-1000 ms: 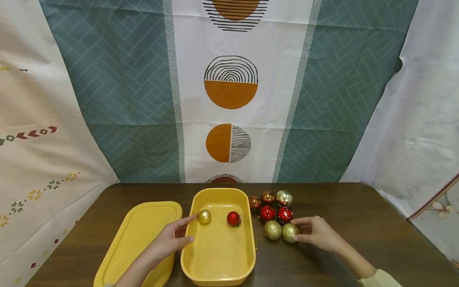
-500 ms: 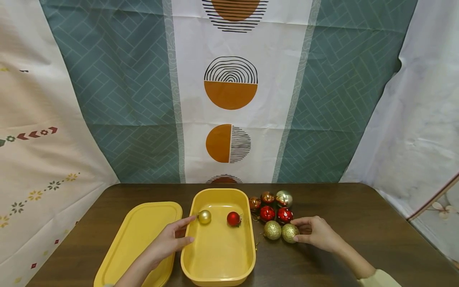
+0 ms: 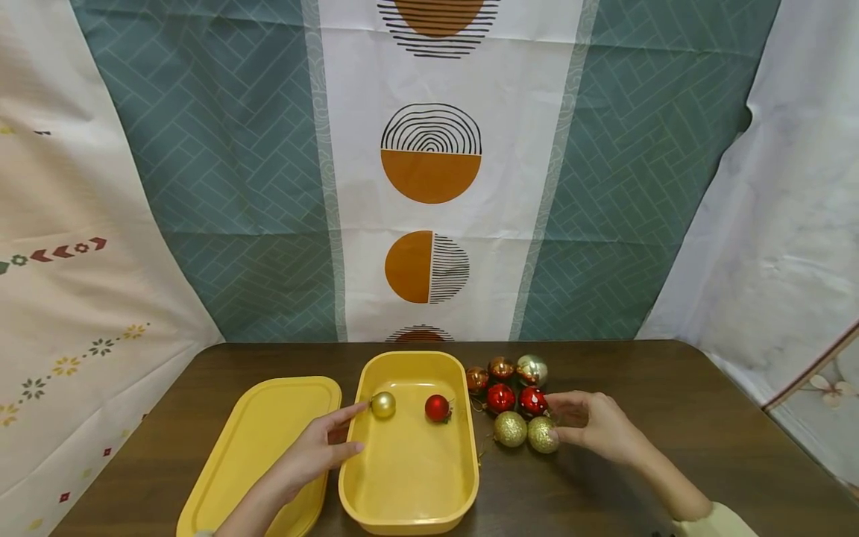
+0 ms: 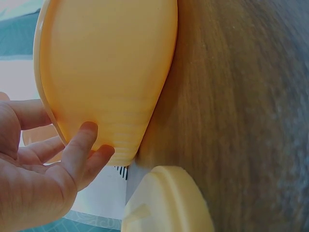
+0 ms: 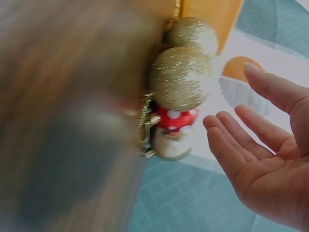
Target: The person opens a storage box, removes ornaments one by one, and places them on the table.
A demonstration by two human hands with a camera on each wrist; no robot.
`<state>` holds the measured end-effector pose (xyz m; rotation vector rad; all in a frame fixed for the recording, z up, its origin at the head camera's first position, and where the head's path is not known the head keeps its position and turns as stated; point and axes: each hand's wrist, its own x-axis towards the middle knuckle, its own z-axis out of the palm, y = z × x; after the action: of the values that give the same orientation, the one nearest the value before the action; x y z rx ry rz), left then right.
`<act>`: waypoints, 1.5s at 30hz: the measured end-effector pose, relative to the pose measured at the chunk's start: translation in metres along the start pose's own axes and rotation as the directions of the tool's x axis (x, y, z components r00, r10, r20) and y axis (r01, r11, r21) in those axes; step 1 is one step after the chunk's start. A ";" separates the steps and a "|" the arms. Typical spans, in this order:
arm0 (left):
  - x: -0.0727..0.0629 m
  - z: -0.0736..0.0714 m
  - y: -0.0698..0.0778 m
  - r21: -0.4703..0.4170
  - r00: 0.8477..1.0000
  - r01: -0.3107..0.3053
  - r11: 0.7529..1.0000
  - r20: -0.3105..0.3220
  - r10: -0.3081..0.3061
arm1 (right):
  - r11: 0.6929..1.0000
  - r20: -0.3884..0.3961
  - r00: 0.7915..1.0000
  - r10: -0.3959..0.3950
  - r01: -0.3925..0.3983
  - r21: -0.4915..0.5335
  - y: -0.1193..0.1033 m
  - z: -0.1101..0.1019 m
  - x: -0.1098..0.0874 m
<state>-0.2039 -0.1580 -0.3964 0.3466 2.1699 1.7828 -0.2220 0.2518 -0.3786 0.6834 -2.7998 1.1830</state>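
Observation:
My left hand (image 3: pixel 312 450) holds the left rim of the yellow box (image 3: pixel 409 518). In the left wrist view, some fingers cross the rim and others (image 4: pixel 79 145) lie against the outer wall. Inside sit a gold ball ornament (image 3: pixel 383 405) and a red ball ornament (image 3: pixel 438 409). To the right of the box, my right hand (image 3: pixel 604 429) is beside a glittery gold ball ornament (image 3: pixel 542 435), its thumb near it. In the right wrist view, the spread fingers stand apart from this ball, holding nothing. A second glittery gold ball ornament (image 3: pixel 510 430) is alongside.
Behind the glittery balls cluster a red ball (image 3: pixel 499 399), a white-spotted red ball (image 3: pixel 533 403), two copper balls (image 3: pixel 500 369) and a pale gold ball (image 3: pixel 532 371). A flat yellow lid (image 3: pixel 268 436) lies left of the box on the dark wooden table (image 3: pixel 644 388).
My right hand has drawn slightly to the right, and its fingers have come away from the glittery gold ball. My left hand and the box have stayed put.

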 end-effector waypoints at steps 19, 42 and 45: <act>0.000 -0.001 0.001 0.012 1.000 -0.002 1.000 -0.016 0.002 | 0.992 0.030 0.996 -0.084 0.081 0.093 -0.048 0.020 0.032; 0.000 -0.001 -0.002 -0.002 1.000 0.003 1.000 -0.003 -0.003 | 0.990 0.100 0.987 -0.127 0.120 0.068 -0.078 0.081 0.087; 0.000 -0.001 -0.002 -0.003 1.000 0.002 1.000 -0.003 -0.002 | 0.992 0.094 0.988 -0.127 0.125 0.018 -0.083 0.088 0.093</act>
<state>-0.2046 -0.1593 -0.3983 0.3406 2.1684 1.7863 -0.2597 0.1047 -0.3675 0.9262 -2.7777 1.1757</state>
